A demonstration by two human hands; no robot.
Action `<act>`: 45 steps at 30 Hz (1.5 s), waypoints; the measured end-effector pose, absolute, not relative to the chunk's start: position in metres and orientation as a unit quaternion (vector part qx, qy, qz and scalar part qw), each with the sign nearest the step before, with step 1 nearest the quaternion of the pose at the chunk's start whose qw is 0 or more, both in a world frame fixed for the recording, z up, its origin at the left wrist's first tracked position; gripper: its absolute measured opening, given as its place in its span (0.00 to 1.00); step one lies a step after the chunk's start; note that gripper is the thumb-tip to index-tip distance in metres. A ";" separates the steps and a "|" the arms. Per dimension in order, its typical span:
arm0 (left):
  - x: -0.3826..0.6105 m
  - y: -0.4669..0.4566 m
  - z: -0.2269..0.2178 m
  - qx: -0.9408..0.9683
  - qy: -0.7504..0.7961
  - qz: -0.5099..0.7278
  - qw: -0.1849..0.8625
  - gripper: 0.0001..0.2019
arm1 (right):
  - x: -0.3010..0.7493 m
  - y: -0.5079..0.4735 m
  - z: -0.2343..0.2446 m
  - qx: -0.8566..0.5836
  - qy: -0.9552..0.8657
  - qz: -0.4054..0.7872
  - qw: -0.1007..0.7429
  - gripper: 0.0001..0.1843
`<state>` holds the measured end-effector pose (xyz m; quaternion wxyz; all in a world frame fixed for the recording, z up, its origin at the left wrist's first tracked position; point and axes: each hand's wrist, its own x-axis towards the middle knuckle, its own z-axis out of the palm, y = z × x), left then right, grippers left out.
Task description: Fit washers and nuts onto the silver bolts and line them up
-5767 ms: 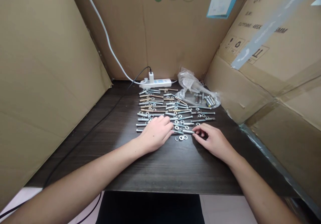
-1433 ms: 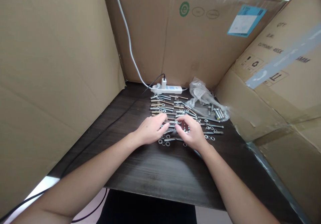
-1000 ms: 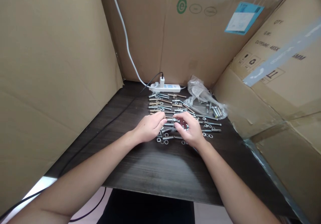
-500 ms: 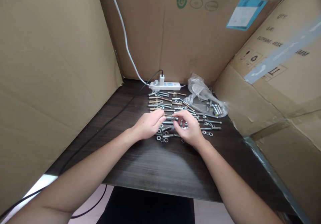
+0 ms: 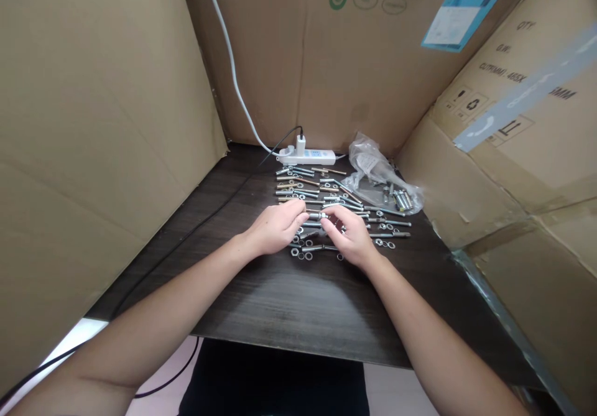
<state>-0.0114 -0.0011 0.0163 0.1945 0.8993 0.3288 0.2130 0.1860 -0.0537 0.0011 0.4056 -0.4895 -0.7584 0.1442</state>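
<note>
My left hand (image 5: 275, 228) and my right hand (image 5: 351, 235) meet over the middle of a dark wooden table (image 5: 289, 298). Between their fingertips they pinch a short silver bolt (image 5: 317, 216) held just above the table, the left hand on its left end, the right hand on its right end. Under and around the hands lie rows of bolts (image 5: 298, 183) and loose washers and nuts (image 5: 301, 255).
A white power strip (image 5: 308, 154) with a plug and white cable lies at the back. A crumpled clear plastic bag (image 5: 380, 176) with more bolts sits at back right. Cardboard boxes (image 5: 93, 105) wall in the table on the left, back and right. A black cable (image 5: 200, 223) crosses the left side.
Earlier my hands lay apart on the table among the bolts. They have come together and lifted one bolt, and over the last second my fingers shift slightly on it.
</note>
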 end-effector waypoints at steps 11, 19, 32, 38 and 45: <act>-0.012 0.001 0.016 0.901 0.331 0.207 0.190 0.13 | 0.188 -0.053 0.000 -0.483 -0.753 0.142 0.424 0.12; -0.012 0.000 0.017 0.905 0.324 0.198 0.192 0.13 | 0.187 -0.052 -0.002 -0.490 -0.756 0.142 0.409 0.08; -0.011 0.000 0.015 0.902 0.327 0.205 0.191 0.13 | 0.182 -0.054 -0.005 -0.489 -0.741 0.155 0.434 0.12; -0.012 0.000 0.016 0.900 0.316 0.220 0.202 0.15 | 0.185 -0.054 -0.001 -0.488 -0.749 0.165 0.416 0.09; -0.012 0.001 0.014 0.900 0.316 0.224 0.198 0.15 | 0.183 -0.053 -0.002 -0.497 -0.741 0.157 0.423 0.07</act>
